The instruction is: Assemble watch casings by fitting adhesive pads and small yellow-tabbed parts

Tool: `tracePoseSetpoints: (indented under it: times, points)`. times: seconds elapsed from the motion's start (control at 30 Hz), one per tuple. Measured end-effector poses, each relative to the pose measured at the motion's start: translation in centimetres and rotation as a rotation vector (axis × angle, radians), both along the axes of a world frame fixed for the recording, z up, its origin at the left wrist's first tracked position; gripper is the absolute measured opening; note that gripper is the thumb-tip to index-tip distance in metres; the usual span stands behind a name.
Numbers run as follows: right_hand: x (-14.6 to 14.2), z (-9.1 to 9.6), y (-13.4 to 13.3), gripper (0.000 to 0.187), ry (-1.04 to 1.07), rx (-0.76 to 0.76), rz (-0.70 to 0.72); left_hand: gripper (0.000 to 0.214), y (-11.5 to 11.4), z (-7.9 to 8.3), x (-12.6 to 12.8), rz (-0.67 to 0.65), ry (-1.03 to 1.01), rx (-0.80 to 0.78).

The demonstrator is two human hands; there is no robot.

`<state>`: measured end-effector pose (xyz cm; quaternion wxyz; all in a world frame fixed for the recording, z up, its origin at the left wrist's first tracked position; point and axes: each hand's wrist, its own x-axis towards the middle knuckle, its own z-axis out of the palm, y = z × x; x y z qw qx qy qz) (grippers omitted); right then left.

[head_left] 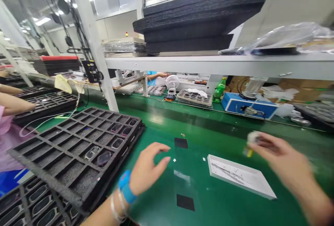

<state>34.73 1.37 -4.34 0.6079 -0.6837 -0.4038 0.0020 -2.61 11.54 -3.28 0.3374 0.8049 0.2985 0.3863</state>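
Note:
My left hand (147,168) hovers over the green bench top with its fingers apart and curved, holding nothing; a blue band is on its wrist. It is just right of a black foam tray (65,160) whose pockets hold a few small lens-like parts. My right hand (281,160) is blurred by motion; its fingers are closed on a small pale object with a yellow end (249,144). Between and below my hands lies a white flat pad (240,176).
Small black squares (185,202) lie on the green surface (208,205). A white post (94,45) stands behind the tray. A blue device (247,106), a small fan (172,82) and a green bottle (220,89) sit at the back. Another person's arms (15,106) are at left.

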Motion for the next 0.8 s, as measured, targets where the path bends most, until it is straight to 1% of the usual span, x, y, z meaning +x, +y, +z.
tracePoseSetpoints:
  times: [0.07, 0.13, 0.17, 0.2, 0.23, 0.27, 0.33, 0.4, 0.47, 0.6, 0.7, 0.8]
  points:
    - [-6.6, -0.1, 0.4, 0.039, -0.043, -0.014, 0.158, 0.040, 0.1, -1.0, 3.7, -0.249, -0.085, -0.273]
    - [-12.0, -1.1, 0.4, 0.037, -0.125, -0.068, 0.283, 0.059, 0.5, -2.6, 6.5, -0.501, -0.157, -0.530]
    - [-14.0, -1.8, 0.3, 0.036, -0.157, -0.101, 0.306, 0.063, 0.6, -3.5, 7.5, -0.599, -0.196, -0.632]
    - [-15.5, -2.6, 0.3, 0.038, -0.175, -0.107, 0.299, 0.062, 0.7, -4.3, 8.3, -0.658, -0.239, -0.715]
    - [-16.5, -3.5, 0.3, 0.041, -0.182, -0.087, 0.254, 0.059, 0.7, -5.1, 8.8, -0.674, -0.279, -0.784]
    - [-17.0, -4.2, 0.3, 0.041, -0.184, -0.068, 0.215, 0.054, 0.7, -5.8, 9.0, -0.648, -0.311, -0.844]
    - [-17.2, -5.4, 0.2, 0.039, -0.167, -0.060, 0.197, 0.048, 0.7, -6.6, 9.0, -0.570, -0.314, -0.952]
    - [-16.9, -5.8, 0.0, 0.036, -0.128, -0.073, 0.242, 0.048, 0.9, -6.8, 8.5, -0.551, -0.293, -1.027]
    - [-16.7, -5.7, -0.2, 0.032, -0.091, -0.077, 0.312, 0.050, 1.0, -6.6, 8.2, -0.559, -0.295, -1.074]
    - [-16.7, -5.5, -0.3, 0.012, -0.020, -0.039, 0.416, 0.047, 1.2, -6.2, 8.0, -0.598, -0.295, -1.141]
    - [-16.6, -5.7, -0.3, 0.006, 0.030, -0.036, 0.406, 0.047, 1.2, -6.4, 8.2, -0.629, -0.266, -1.147]
    - [-16.5, -5.8, -0.3, 0.003, 0.036, -0.047, 0.369, 0.051, 1.2, -6.8, 8.1, -0.624, -0.244, -1.097]
